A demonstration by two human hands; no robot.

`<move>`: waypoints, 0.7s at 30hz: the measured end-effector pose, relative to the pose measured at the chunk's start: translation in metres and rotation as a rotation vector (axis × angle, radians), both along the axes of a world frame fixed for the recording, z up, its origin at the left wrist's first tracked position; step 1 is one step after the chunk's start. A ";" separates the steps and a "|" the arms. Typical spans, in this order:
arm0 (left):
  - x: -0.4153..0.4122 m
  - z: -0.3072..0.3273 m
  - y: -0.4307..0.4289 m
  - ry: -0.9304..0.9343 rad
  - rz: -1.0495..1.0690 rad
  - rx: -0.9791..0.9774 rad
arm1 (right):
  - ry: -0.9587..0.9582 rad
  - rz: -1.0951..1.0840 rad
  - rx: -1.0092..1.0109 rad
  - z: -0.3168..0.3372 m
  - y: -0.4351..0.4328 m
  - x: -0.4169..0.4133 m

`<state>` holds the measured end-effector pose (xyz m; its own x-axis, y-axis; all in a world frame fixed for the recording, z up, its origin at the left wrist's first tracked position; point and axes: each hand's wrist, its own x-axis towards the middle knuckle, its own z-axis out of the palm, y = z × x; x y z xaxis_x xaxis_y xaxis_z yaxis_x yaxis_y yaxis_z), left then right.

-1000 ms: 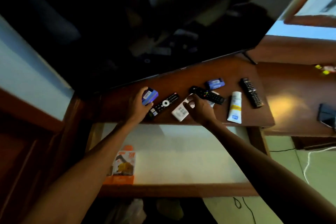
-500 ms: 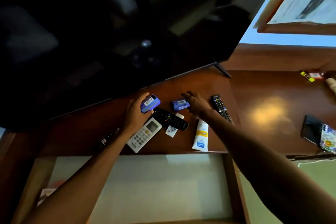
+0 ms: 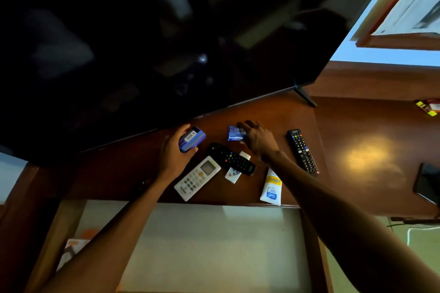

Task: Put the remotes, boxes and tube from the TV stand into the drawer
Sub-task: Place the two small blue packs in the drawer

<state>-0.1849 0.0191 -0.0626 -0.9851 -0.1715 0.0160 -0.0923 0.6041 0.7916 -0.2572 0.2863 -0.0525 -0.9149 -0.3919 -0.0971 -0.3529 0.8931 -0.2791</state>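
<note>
My left hand (image 3: 175, 153) grips a blue box (image 3: 192, 138) with a barcode, lifted just above the brown TV stand (image 3: 273, 114). My right hand (image 3: 258, 139) closes its fingers around a second blue box (image 3: 233, 133) that sits on the stand. Between my hands lie a black remote (image 3: 230, 159), a white air-conditioner remote (image 3: 198, 177) and a small white remote (image 3: 233, 174) partly under the black one. A white tube (image 3: 271, 189) lies at the stand's front edge. A long black remote (image 3: 302, 152) lies to the right. The open drawer (image 3: 214, 240) is below.
A large dark TV (image 3: 154, 43) leans over the back of the stand; its foot (image 3: 306, 96) stands at the right. An orange-and-white packet (image 3: 73, 245) lies in the drawer's left corner. A dark phone (image 3: 428, 183) rests on the surface to the right.
My right hand left the white remote and reached back to the second blue box, closing on it. My left hand kept hold of its box. The view shifted left and closer.
</note>
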 end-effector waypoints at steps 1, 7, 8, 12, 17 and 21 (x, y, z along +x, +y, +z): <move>0.006 0.004 -0.006 0.007 0.004 0.008 | 0.030 0.005 -0.029 0.007 -0.009 0.009; 0.065 0.023 -0.052 0.059 0.015 -0.041 | 0.145 0.018 -0.175 0.039 -0.082 0.091; 0.078 0.024 -0.062 0.068 0.010 -0.059 | 0.159 0.018 -0.199 0.038 -0.095 0.107; 0.135 0.010 -0.109 0.114 -0.062 -0.148 | 0.141 0.074 -0.237 0.031 -0.141 0.169; 0.206 -0.021 -0.158 0.065 -0.030 -0.180 | 0.045 0.129 -0.244 0.013 -0.183 0.228; 0.242 -0.048 -0.181 -0.059 -0.016 -0.196 | -0.060 0.188 -0.226 -0.016 -0.198 0.264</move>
